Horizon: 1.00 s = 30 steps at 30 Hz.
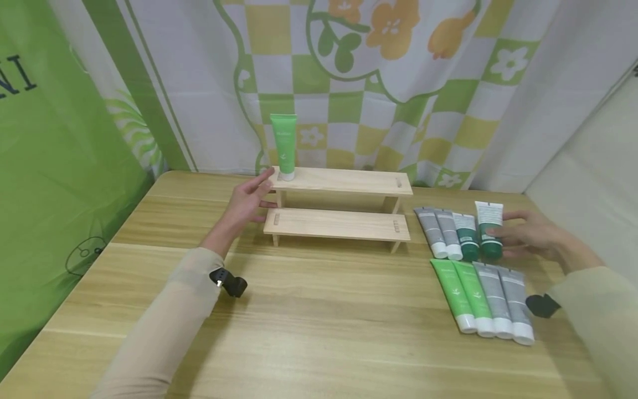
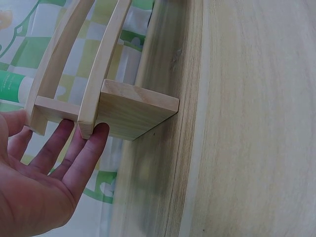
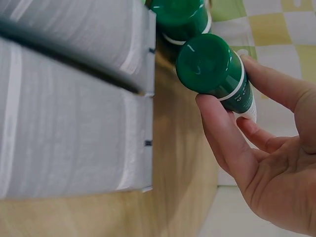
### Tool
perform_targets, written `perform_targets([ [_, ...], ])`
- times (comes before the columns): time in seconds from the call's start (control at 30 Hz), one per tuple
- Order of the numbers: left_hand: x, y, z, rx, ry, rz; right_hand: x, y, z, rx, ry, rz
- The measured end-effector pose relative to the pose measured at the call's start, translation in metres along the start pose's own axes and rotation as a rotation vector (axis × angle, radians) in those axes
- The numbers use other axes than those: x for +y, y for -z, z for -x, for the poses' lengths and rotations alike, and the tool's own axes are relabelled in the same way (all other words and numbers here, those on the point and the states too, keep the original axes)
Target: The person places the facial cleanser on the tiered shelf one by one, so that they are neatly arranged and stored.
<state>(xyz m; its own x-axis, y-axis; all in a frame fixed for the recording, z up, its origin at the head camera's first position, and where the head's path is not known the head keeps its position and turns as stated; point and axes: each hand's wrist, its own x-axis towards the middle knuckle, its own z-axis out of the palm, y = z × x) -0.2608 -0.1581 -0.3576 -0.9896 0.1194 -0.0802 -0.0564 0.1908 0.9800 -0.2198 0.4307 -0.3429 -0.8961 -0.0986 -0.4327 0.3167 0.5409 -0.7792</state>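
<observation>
My left hand (image 1: 243, 203) touches the left end of a two-tier wooden stand (image 1: 336, 224). In the left wrist view its fingertips rest against the ends of the upper and lower boards. A green squeeze tube (image 1: 284, 143) stands on its white cap at the upper tier's left end. At the right, my right hand (image 1: 535, 235) pinches a white tube with a dark green cap (image 1: 490, 213); the right wrist view shows thumb and fingers around its capped end (image 3: 207, 69). Beside it lie a similar green-and-white tube (image 1: 466, 228) and two grey tubes (image 1: 430, 224).
A front row on the table (image 1: 319, 332) holds two green tubes (image 1: 452, 293) and two grey tubes (image 1: 513, 299), close under the right wrist. A patterned curtain (image 1: 339, 111) hangs behind the stand. A white wall (image 1: 593, 149) borders the table's right side.
</observation>
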Motion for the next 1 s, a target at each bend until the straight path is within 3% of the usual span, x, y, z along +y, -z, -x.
perform_targets([
  [0.27, -0.001, 0.000, -0.002, -0.001, -0.007, -0.007, -0.024, -0.009, 0.002, 0.049, 0.099, 0.044],
  [0.43, -0.001, 0.000, -0.003, 0.000, -0.005, -0.005, -0.045, -0.020, 0.004, 0.055, 0.109, 0.040],
  [1.0, -0.002, 0.001, -0.005, 0.003, -0.003, 0.004, -0.127, -0.077, 0.014, 0.119, 0.243, 0.071],
])
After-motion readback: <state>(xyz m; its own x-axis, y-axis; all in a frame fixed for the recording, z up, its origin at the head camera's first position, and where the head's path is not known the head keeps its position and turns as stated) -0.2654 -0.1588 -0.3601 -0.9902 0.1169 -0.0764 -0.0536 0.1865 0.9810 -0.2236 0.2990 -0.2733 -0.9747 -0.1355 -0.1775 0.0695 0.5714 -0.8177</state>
